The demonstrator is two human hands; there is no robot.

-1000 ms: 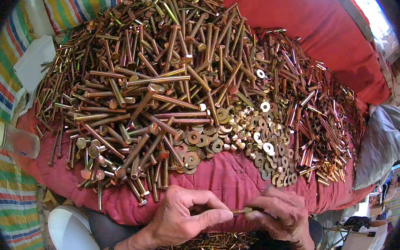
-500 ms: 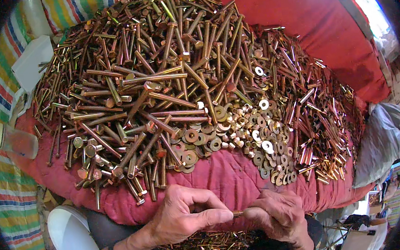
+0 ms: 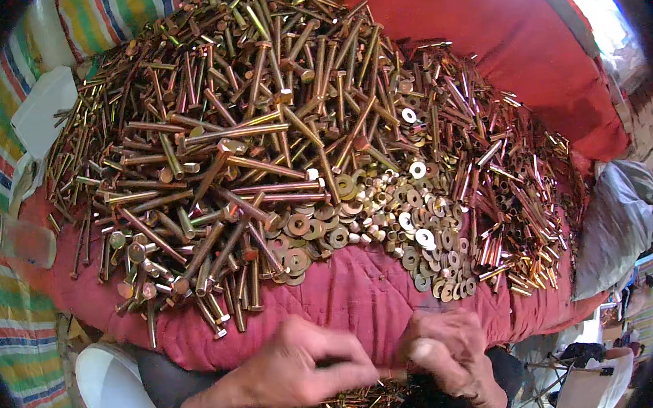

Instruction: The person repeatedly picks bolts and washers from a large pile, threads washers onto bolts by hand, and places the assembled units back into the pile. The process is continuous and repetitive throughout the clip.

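My left hand (image 3: 308, 363) is closed in a pinch and smeared by motion, low in the middle of the view. Facing it, my right hand (image 3: 449, 351) is closed, its fingers curled in and the thumb across them. A thin brass-coloured metal piece (image 3: 391, 372) bridges the fingertips of both hands; most of it is hidden, and its exact kind is blurred. Beyond the hands lie flat washers (image 3: 296, 260), small nuts or collars (image 3: 377, 215) and a heap of long hex bolts (image 3: 254, 164), all on a red quilted cloth (image 3: 341, 295).
More slim metal pieces (image 3: 511, 212) are heaped on the right. A clear jar (image 3: 26, 241) lies at the left, near a white box (image 3: 45, 111). Beside my left forearm is a white rounded container (image 3: 115, 393). Grey plastic sheeting (image 3: 619, 223) hangs at the right edge. Loose bolts lie below my hands.
My left hand has shifted slightly downward and now blurs. The right hand has curled tighter, its thumb turned toward me. The heap appears slightly farther left as the view shifts.
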